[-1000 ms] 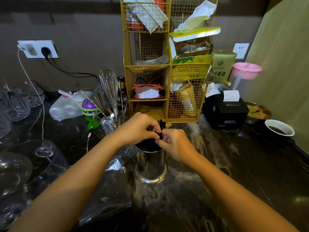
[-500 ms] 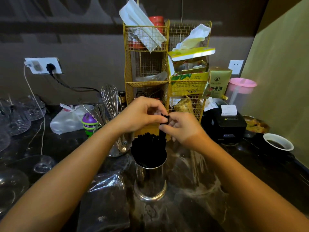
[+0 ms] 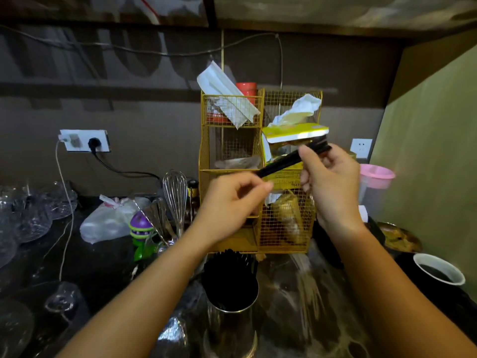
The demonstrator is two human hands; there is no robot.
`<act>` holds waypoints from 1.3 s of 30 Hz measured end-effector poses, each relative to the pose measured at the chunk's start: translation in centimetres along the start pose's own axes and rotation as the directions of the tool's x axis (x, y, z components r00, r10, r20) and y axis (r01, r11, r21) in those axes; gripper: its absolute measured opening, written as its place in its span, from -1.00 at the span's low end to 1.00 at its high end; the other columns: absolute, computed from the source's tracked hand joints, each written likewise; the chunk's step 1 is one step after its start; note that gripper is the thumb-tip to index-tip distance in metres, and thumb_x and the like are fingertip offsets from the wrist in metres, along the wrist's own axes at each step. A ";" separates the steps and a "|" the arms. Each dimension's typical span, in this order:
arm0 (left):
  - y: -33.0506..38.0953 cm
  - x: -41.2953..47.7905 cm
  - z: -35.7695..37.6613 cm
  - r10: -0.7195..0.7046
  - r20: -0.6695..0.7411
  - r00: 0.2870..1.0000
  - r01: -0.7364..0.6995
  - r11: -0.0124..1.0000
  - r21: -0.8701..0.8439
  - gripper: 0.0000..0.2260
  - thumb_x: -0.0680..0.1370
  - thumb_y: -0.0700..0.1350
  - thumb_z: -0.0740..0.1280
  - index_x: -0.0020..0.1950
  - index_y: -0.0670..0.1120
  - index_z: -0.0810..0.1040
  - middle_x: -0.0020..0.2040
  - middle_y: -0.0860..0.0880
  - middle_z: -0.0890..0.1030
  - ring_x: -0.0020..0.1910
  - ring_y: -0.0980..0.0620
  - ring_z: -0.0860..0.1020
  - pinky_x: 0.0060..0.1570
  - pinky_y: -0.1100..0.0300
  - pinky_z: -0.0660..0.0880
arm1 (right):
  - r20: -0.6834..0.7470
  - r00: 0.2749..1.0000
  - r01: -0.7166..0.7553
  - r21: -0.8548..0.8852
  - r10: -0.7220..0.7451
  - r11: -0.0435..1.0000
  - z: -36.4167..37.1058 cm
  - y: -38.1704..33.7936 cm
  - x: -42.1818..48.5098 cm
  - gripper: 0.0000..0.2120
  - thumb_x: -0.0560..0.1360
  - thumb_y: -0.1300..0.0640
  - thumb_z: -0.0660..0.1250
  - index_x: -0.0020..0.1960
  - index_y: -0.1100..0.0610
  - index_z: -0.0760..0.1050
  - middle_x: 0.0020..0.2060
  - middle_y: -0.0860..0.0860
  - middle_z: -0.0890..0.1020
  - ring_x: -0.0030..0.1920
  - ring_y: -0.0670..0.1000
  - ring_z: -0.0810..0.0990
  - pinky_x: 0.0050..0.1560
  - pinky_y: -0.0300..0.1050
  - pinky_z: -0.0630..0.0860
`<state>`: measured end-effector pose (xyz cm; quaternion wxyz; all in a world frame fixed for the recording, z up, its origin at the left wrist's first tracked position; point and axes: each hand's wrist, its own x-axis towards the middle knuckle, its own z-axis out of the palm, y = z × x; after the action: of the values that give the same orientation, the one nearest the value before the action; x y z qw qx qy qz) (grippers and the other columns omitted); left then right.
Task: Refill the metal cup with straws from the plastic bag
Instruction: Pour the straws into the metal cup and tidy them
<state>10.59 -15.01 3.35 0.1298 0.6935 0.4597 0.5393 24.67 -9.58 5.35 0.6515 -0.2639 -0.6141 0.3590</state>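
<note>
Ahead of you, a yellow wire rack (image 3: 232, 148) stands on the dark table (image 3: 98, 264). Left of it: whisk (image 3: 175, 197), purple toy (image 3: 140, 226), white bag (image 3: 108, 220), glassware (image 3: 33, 215), wall socket (image 3: 84, 140). Right: pink-lidded container (image 3: 376, 175), paper cup (image 3: 438, 270).

Dim, warm light over a dark marbled stone worktop (image 3: 296, 306), glossy and streaked with pale veins. Behind it runs a grey-brown wall (image 3: 144, 112) with shadowy blotches and thin cables strung across the top. A white wall socket (image 3: 84, 140) sits towards the worktop's left rear, black plug in, a black cord and a white cord trailing down. A second small white socket (image 3: 360, 148) shows at the right rear. Along the worktop's right edge rises a plain olive-yellow side panel (image 3: 433, 151). At the middle of the rear edge stands a yellow wire-mesh shelf rack (image 3: 232, 148), stuffed with paper and boxes. Overhead, a dark shelf underside (image 3: 309, 14) closes the top
</note>
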 end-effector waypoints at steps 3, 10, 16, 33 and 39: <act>-1.3 -0.3 0.9 -0.204 0.098 0.974 0.216 0.968 -0.132 -0.80 0.51 -0.01 0.18 -0.16 -0.01 0.57 -0.23 0.06 0.61 -0.35 0.19 0.59 -0.37 0.37 0.48 | -0.075 0.985 -0.129 0.271 0.155 0.954 0.9 0.4 -0.5 -0.75 0.51 0.21 0.23 -0.35 0.09 0.39 -0.66 -0.09 0.42 -0.59 -0.16 0.35 -0.57 -0.36 0.30; -2.0 0.1 0.5 -0.344 -0.251 0.905 0.087 0.727 -0.681 -0.88 0.47 -0.16 0.24 -0.04 -0.05 0.54 -0.27 0.09 0.71 -0.22 0.12 0.66 -0.30 0.31 0.60 | 0.087 0.766 -0.549 0.603 0.637 0.579 1.9 4.1 -3.4 -0.80 0.52 0.21 0.21 -0.28 0.15 0.35 -0.49 -0.02 0.34 -0.64 -0.17 0.33 -0.67 -0.38 0.25; -2.4 0.4 0.0 -0.348 -0.217 0.912 0.121 0.734 -0.668 -0.86 0.51 -0.23 0.20 -0.12 -0.07 0.55 -0.33 0.07 0.71 -0.26 0.13 0.66 -0.32 0.34 0.58 | 0.316 0.535 -0.708 0.673 0.783 0.213 2.9 6.9 -6.3 -0.84 0.50 0.15 0.22 -0.23 0.18 0.37 -0.67 -0.03 0.43 -0.71 -0.14 0.35 -0.73 -0.39 0.25; -4.2 -3.1 0.1 -0.187 0.364 0.912 0.255 0.956 -0.146 -0.85 0.48 -0.30 0.24 -0.04 -0.33 0.55 -0.25 0.04 0.61 -0.31 0.33 0.56 -0.22 0.50 0.44 | 0.509 0.848 -0.120 -0.091 0.150 0.989 1.2 2.4 -5.6 -0.48 0.47 0.22 0.29 0.09 -0.37 0.21 0.07 -0.30 0.41 0.02 -0.21 0.52 -0.20 -0.38 0.58; -5.3 -4.4 1.2 -0.203 0.397 0.895 0.254 0.964 -0.081 -0.73 0.47 -0.30 0.27 -0.25 0.07 0.55 -0.32 0.24 0.59 -0.29 0.40 0.54 -0.20 0.48 0.42 | 0.535 0.842 0.264 -0.298 -0.069 0.918 2.0 6.2 -7.1 -0.58 0.48 0.18 0.29 0.24 -0.19 0.33 0.10 -0.38 0.39 0.13 -0.45 0.38 0.10 -0.54 0.37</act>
<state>9.01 -15.23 -3.46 0.3251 0.7169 0.4673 0.4026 21.86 -11.63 -3.59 0.4334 -0.2180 -0.8412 0.2388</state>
